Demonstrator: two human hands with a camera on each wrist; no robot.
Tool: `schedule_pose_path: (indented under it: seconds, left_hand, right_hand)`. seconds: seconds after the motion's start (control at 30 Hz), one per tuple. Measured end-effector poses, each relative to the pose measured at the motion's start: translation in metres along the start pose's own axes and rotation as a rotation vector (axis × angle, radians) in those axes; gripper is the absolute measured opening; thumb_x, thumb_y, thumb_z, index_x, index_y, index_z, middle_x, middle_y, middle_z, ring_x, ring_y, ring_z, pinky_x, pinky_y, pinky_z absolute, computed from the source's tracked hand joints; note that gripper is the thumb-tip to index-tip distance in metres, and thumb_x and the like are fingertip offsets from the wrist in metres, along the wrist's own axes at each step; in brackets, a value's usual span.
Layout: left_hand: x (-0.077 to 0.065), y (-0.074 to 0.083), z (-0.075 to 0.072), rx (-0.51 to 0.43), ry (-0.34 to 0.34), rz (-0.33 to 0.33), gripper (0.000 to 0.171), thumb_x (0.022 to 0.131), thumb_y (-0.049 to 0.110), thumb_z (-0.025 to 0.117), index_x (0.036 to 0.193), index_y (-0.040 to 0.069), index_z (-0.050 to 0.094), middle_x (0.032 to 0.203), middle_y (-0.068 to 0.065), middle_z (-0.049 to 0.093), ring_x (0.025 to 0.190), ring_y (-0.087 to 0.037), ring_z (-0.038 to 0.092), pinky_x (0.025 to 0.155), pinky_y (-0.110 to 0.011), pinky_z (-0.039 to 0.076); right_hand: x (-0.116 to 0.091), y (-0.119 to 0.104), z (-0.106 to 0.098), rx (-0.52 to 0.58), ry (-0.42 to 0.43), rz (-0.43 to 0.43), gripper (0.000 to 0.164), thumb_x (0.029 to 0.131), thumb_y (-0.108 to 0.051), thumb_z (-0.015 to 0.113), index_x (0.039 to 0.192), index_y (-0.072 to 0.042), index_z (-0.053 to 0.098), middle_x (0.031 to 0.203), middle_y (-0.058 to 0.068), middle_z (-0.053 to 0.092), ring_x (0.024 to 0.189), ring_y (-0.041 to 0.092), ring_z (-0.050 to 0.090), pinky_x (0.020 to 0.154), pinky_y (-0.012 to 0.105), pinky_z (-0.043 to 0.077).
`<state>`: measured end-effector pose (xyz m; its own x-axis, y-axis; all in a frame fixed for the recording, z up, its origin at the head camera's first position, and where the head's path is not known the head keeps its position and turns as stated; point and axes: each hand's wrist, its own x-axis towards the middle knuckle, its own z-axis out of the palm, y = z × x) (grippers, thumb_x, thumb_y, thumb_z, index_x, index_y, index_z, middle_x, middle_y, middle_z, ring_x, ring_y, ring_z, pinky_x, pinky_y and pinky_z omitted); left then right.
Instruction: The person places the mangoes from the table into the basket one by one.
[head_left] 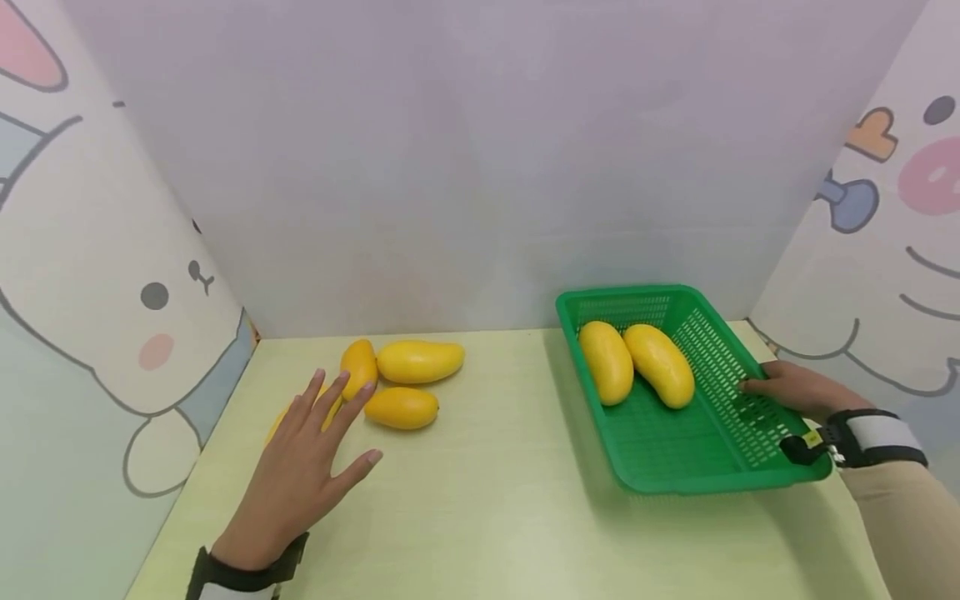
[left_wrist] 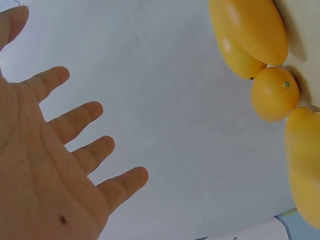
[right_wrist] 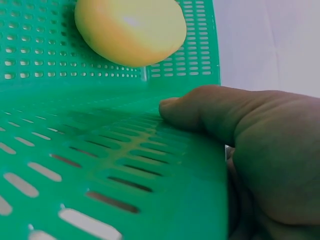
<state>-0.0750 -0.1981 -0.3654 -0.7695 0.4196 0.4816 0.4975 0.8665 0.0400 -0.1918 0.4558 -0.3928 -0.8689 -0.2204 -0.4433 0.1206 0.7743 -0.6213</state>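
My right hand point(head_left: 806, 390) grips the right wall of a green plastic basket point(head_left: 708, 482), with the thumb point(right_wrist: 195, 107) over the inner side. Two yellow mangoes lie side by side in it, a left mango point(head_left: 606, 363) and a right mango point(head_left: 660, 365). My left hand point(head_left: 300, 471), fingers spread and holding nothing, hovers near a group of mangoes at the table's left. That group has a long mango point(head_left: 420, 361), a smaller mango point(head_left: 402, 408), an end-on mango point(left_wrist: 275, 94) and one partly hidden behind the left hand.
A pale yellow-green table point(head_left: 487, 517) lies under everything. Behind it rises a plain whitish wall point(head_left: 480, 167). Cartoon-printed side panels, a left panel point(head_left: 82, 292) and a right panel point(head_left: 892, 275), flank the table.
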Motion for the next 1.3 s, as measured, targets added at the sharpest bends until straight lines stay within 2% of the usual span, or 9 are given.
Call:
schedule_pose_path:
  seconds: [0.33, 0.87, 1.3]
  left_hand:
    - [-0.002, 0.001, 0.000, 0.004, -0.006, -0.003, 0.072, 0.086, 0.057, 0.051, 0.147, 0.027, 0.028, 0.151, -0.009, 0.025, 0.138, -0.034, 0.014, 0.103, -0.057, 0.025]
    - [-0.001, 0.003, -0.001, -0.004, 0.004, 0.002, 0.072, 0.086, 0.057, 0.051, 0.147, 0.027, 0.028, 0.150, -0.010, 0.027, 0.137, -0.035, 0.015, 0.101, -0.058, 0.027]
    - [0.000, 0.003, -0.003, -0.004, 0.008, 0.005, 0.072, 0.086, 0.057, 0.051, 0.148, 0.029, 0.025, 0.149, -0.010, 0.029, 0.137, -0.036, 0.016, 0.101, -0.058, 0.027]
  right_hand:
    - [0.002, -0.007, 0.006, 0.000, 0.004, 0.002, 0.052, 0.099, -0.032, 0.042, 0.119, 0.016, 0.037, 0.087, 0.010, 0.055, 0.072, 0.022, 0.058, 0.065, 0.038, 0.051]
    - [0.006, -0.021, 0.016, 0.047, 0.008, -0.030, 0.048, 0.099, -0.028, 0.043, 0.118, 0.016, 0.039, 0.090, 0.011, 0.055, 0.074, 0.022, 0.058, 0.066, 0.038, 0.051]
    - [0.006, -0.032, 0.026, 0.065, 0.022, -0.019, 0.046, 0.099, -0.027, 0.043, 0.117, 0.016, 0.040, 0.090, 0.011, 0.056, 0.073, 0.022, 0.059, 0.065, 0.038, 0.051]
